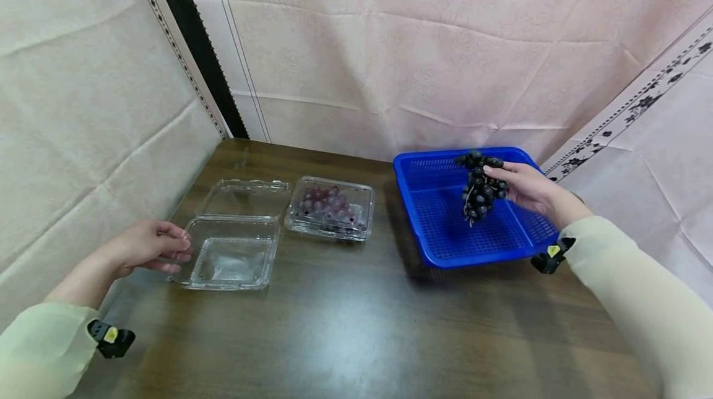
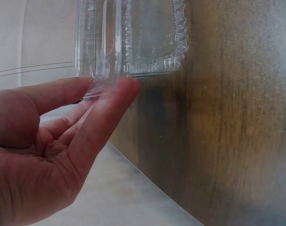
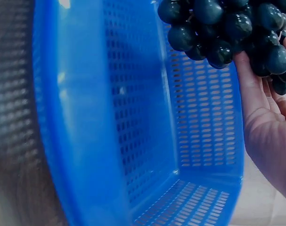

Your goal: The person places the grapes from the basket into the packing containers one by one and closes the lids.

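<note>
Head view, clock set on frame ctr: bunch of dark grapes (image 1: 480,192) is held at 3 o'c, over blue basket (image 1: 473,241); gap to basket floor can't be judged. Bunch is gripped from its 3 o'c side by right hand (image 1: 531,190), thumb & fingers closed in on berries; some fingers hidden in R wrist view. At 8 o'c, open clear clamshell (image 1: 228,266) is seen w/ lid (image 1: 242,201) folded back twd 12. Its 9 o'c edge is pinched btwn thumb & fingers of left hand (image 1: 147,244). Just beside it, nr ctr twd 7–8 o'c, clear pack (image 1: 328,230) w/ red-purple grapes (image 1: 328,204) is set, apparently closed.

Risks (judged): berries could be crushed or popped off if squeezed too hard; bunch could be dropped if grip's too loose, as only part of it is held. Basket rim could be snagged if bunch is carried low twd 9 o'c. Thin clamshell could be bent or tipped if tugged at that edge; neighboring pack could be nudged, being so close.

Text: no brand/label can be read. Yellow marks (image 1: 553,251) on black wrist units (image 1: 543,263) too small to make out. Curtain border (image 1: 646,103), approx 2 o'c: floral print only, no lettering seen.
</note>
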`<state>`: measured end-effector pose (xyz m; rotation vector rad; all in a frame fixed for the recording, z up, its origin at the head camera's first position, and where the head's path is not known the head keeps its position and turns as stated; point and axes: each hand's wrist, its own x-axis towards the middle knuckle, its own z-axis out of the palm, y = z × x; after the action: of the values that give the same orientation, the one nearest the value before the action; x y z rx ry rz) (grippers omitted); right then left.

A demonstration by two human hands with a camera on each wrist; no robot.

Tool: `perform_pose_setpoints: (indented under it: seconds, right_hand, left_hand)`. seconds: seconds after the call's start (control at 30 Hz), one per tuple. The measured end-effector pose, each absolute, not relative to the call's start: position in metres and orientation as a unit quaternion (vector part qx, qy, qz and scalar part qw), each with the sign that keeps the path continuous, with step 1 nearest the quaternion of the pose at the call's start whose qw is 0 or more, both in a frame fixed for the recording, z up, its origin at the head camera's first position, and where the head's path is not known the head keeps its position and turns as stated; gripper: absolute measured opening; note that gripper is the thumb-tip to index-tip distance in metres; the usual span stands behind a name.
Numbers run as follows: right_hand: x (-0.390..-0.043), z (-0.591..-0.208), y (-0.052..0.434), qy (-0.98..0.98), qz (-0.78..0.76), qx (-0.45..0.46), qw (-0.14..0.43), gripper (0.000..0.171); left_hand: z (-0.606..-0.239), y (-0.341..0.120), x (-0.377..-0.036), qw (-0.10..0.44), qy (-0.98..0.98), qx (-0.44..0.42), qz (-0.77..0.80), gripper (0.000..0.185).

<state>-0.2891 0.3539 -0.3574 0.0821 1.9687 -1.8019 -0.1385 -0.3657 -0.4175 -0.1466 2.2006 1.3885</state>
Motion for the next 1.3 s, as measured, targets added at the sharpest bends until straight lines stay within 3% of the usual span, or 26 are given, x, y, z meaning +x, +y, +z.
perform_pose_setpoints:
  seconds: [0.1,0.17,0.63,1.3]
  right_hand:
    - [-0.287,-0.350,0.350,0.691,-0.685,0.018,0.228,0.014]
    - [-0.287,-0.345,0.345,0.681,-0.697,0.004,0.225,0.010]
    - [-0.286,-0.313,0.305,0.662,-0.714,-0.048,0.223,0.019]
    - [-0.283,-0.296,0.231,0.657,-0.720,-0.055,0.218,0.015]
  left_hand:
    - [-0.417,-0.367,-0.138,0.264,0.814,-0.053,0.514,0.031]
    - [-0.417,-0.367,-0.137,0.264,0.814,-0.053,0.515,0.031]
    - [-0.418,-0.370,-0.137,0.264,0.812,-0.052,0.518,0.032]
    - [-0.418,-0.369,-0.136,0.261,0.816,-0.051,0.513,0.033]
